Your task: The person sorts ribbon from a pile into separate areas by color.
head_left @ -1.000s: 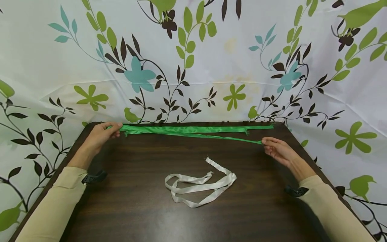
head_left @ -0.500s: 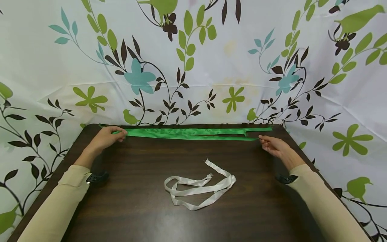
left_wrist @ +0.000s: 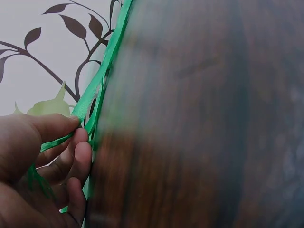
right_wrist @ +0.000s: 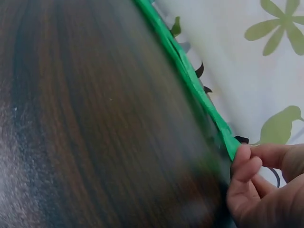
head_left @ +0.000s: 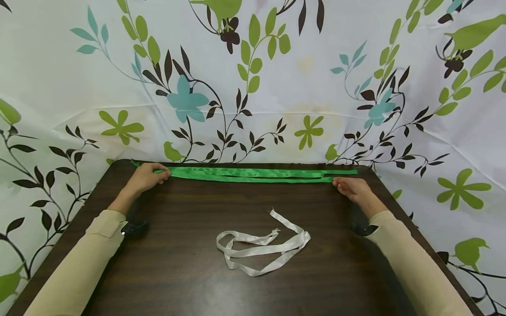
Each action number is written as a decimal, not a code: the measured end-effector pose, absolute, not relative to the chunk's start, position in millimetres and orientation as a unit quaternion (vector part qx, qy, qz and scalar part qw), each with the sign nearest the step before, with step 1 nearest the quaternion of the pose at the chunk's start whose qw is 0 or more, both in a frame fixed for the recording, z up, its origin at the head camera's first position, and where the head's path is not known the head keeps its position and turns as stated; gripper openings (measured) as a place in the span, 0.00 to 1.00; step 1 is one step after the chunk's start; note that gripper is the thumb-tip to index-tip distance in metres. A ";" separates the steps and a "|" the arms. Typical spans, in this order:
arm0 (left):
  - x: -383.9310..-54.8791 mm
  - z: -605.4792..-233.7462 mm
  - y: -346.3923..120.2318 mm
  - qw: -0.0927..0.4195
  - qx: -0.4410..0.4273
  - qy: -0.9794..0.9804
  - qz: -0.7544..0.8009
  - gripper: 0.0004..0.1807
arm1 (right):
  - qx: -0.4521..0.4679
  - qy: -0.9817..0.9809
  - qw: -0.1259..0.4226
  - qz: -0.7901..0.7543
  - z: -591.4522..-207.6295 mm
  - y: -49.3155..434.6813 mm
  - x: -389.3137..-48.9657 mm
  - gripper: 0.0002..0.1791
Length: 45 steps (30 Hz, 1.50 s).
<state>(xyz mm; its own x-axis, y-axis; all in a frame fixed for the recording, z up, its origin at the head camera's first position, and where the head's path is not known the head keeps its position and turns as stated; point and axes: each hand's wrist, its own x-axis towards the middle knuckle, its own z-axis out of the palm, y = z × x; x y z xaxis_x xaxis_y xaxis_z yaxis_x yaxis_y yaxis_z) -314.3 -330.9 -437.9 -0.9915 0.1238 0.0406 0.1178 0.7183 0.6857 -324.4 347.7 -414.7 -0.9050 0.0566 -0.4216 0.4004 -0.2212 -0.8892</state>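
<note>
A shiny green ribbon [head_left: 237, 173] runs in several lengths along the far edge of the dark table. At its left part my left hand [head_left: 148, 177] pinches the ribbon between thumb and forefinger. The left wrist view shows the ribbon [left_wrist: 102, 71] passing through those fingertips, with a frayed end hanging by the palm. My right hand [head_left: 353, 188] pinches the front length near its right end. In the right wrist view the ribbon [right_wrist: 190, 78] narrows into the thumb and fingers. Nearer the middle of the table lies a loosely looped white ribbon [head_left: 257, 251], touched by neither hand.
The dark wooden table [head_left: 186, 210] ends just behind the green ribbon. Behind it and at both sides hangs a white curtain [head_left: 253, 105] printed with leaves, flowers and birds. A dark band [head_left: 134, 228] sits at the left wrist.
The right hand has moved leftward and the front green length has come up level, close along the others. My left hand has shifted a little to the right. The white ribbon has stayed put.
</note>
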 end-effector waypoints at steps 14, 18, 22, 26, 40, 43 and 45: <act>-297.1 -413.9 -349.1 0.011 0.050 0.949 0.311 0.29 | 0.145 0.712 0.001 -0.687 -414.8 352.2 -305.2 0.40; -290.8 -409.6 -350.0 -0.015 0.066 0.949 0.309 0.27 | 0.116 0.735 -0.026 -0.668 -409.2 349.9 -295.5 0.36; -283.2 -397.9 -331.0 -0.038 0.116 0.941 0.314 0.21 | 0.057 0.758 -0.029 -0.649 -401.3 339.8 -281.5 0.28; -273.6 -380.6 -300.1 -0.033 0.169 0.931 0.323 0.20 | -0.023 0.781 -0.026 -0.624 -393.2 327.9 -267.7 0.21; -243.2 -366.7 -228.9 -0.013 0.309 0.892 0.331 0.14 | -0.275 0.861 0.042 -0.427 -383.0 277.9 -215.0 0.12; -239.2 -367.1 -222.2 0.002 0.320 0.888 0.330 0.14 | -0.323 0.864 0.073 -0.380 -389.1 266.7 -207.4 0.12; -238.0 -368.6 -218.6 0.007 0.326 0.887 0.327 0.13 | -0.352 0.862 0.087 -0.354 -394.4 259.8 -202.9 0.12</act>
